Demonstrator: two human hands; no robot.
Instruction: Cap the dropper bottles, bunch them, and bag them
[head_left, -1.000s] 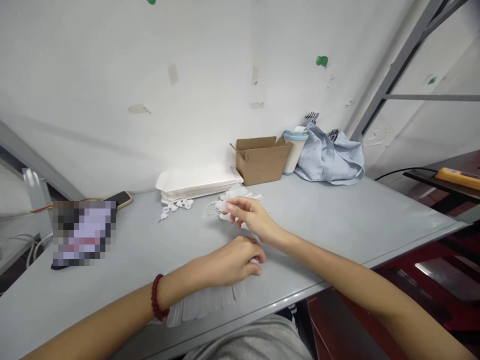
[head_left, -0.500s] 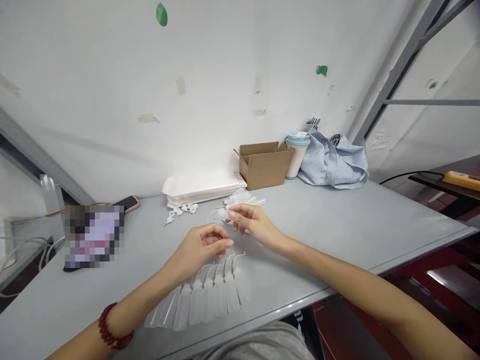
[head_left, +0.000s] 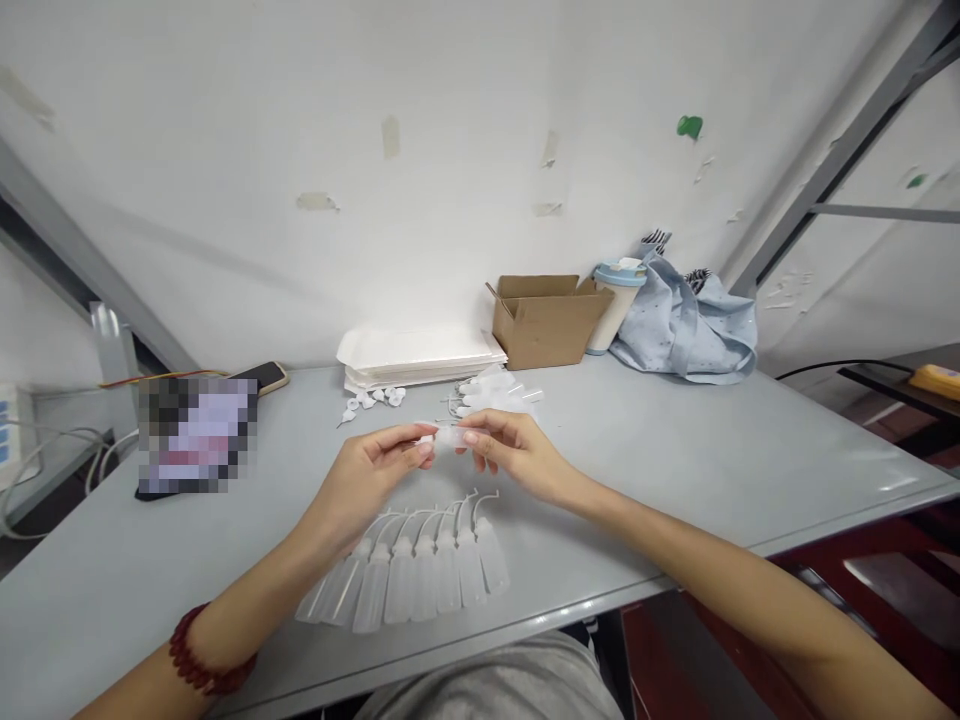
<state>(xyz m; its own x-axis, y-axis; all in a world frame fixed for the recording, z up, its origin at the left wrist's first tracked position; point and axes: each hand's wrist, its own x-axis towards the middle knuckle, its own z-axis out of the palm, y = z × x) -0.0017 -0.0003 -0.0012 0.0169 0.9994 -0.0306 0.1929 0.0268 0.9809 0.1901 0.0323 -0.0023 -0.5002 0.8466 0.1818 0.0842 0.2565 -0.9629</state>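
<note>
Head view: translucent bottle (head_left: pixel 453 437), centre of frame, is being pinched level by right hand (head_left: pixel 526 462), fingers nearly closed; white tip (head_left: pixel 427 439) is being pinched likewise by left hand (head_left: pixel 369 475), apparently for alignment.

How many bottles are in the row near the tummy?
8 bottles show, side by side on the table, from the left arm to below the right hand. The arm may hide more.

I note one translucent bottle (head_left: pixel 457 437), near-horizontal, small white piece (head_left: pixel 427 439) at its left end; similar capped bottles (head_left: pixel 424 582) lie side by side on the table (head_left: pixel 600 460).
</note>
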